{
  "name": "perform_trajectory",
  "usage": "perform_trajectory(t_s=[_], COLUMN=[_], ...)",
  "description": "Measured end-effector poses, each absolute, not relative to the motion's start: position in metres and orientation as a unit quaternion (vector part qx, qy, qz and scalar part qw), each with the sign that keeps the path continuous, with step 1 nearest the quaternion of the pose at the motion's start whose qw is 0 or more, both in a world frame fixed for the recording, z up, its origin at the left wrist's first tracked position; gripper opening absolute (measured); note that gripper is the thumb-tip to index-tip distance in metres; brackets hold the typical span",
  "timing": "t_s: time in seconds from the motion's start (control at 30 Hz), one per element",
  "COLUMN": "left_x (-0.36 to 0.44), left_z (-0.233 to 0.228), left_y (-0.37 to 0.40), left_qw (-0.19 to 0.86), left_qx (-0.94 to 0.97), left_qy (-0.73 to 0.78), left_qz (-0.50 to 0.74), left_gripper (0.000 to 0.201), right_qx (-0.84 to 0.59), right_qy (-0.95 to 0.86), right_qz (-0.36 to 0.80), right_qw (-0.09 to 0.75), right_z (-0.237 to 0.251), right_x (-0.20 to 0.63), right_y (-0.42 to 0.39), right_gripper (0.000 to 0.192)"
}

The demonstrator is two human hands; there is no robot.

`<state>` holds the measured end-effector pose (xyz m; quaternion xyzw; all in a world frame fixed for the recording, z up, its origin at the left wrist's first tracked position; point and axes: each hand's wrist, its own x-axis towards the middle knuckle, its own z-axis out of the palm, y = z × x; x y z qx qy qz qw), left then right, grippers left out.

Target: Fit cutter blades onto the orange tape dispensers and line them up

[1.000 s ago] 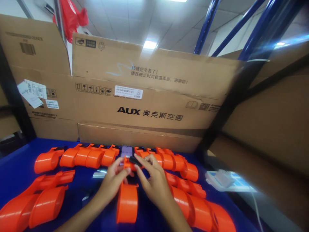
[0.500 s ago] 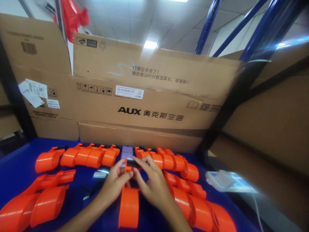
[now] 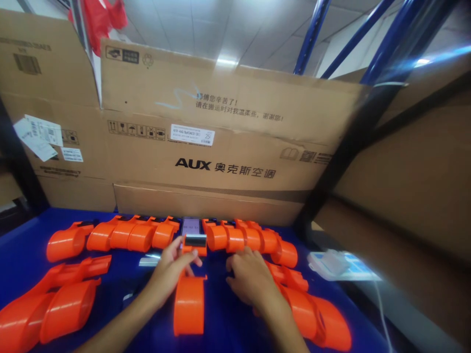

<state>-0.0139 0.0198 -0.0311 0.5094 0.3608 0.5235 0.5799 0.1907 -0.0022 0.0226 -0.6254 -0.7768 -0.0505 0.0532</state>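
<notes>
Left hand (image 3: pixel 172 267): closed on dispenser (image 3: pixel 189 306)
Right hand (image 3: pixel 253 277): curled, hold unclear
Phone (image 3: pixel 191 226): past left fingers (part-blocked)
Orange row (image 3: pixel 252 240): past right fingers

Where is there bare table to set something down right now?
One bare strip of blue tabletop runs between the orange piece in the left hand and the right hand. Another lies at the left edge, beyond the leftmost back-row piece. Crowded: the back row around the phone, and the front-right cluster.
</notes>
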Motion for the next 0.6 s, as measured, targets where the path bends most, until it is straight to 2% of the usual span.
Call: perform_trajectory(t_s=[0.13,0.6], left_x=[-0.014,-0.017], left_z=[-0.03,-0.032], left_y=[0.018,0.023], left_qw=[0.579,0.569], left_qx=[0.514,0.516], left_qy=[0.36,0.373], left_qz=[0.52,0.521], left_gripper=[0.031,0.037], right_qx=[-0.624,-0.582], right_qy=[-0.781,-0.812], right_qz=[-0.013,-0.032], right_qw=[0.001,0.028], right_z=[0.019,0.009], right_x=[0.184,0.168], right_y=[-0.003,-0.001], right_gripper=[0.009,0.021])
